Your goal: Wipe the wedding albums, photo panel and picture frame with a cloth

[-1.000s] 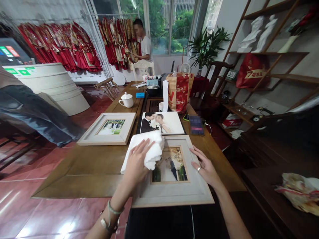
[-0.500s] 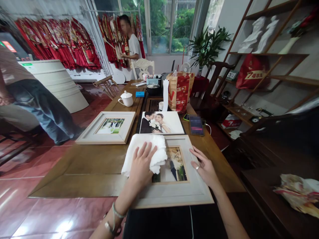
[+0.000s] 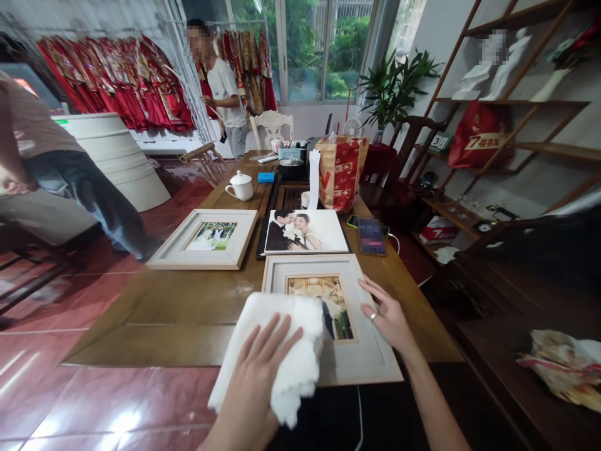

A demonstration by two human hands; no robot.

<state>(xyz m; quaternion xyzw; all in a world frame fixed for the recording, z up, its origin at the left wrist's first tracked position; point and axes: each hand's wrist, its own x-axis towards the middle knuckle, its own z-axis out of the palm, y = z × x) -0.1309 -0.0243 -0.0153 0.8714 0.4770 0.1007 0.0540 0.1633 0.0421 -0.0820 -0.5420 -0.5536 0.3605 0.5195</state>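
My left hand (image 3: 263,360) lies over a folded white towel (image 3: 286,313), fingers stretched across it and thumb hidden, keeping hold of the cloth. The towel covers the lower left of a pale picture frame (image 3: 375,360) and hangs past its near edge. Inside that frame is a photo (image 3: 335,300), partly covered. With my right hand (image 3: 385,316), which wears a ring, I grip the frame's right edge; its fingers rest on the border. Just beyond lies a couple's photo panel (image 3: 323,232). A second framed photo (image 3: 162,260) lies flat at the left.
On the wooden table (image 3: 169,313) stand a lidded white cup (image 3: 241,186), a red-and-tan paper bag (image 3: 342,169) and a phone (image 3: 370,237) with a cable. One person (image 3: 225,81) stands near the clothes rack, another (image 3: 51,150) at the left. Shelves (image 3: 554,150) rise at the right.
My left hand and the towel have slid down toward me over the frame, uncovering its upper left corner. My right hand stays on the edge. The far person has shifted left.
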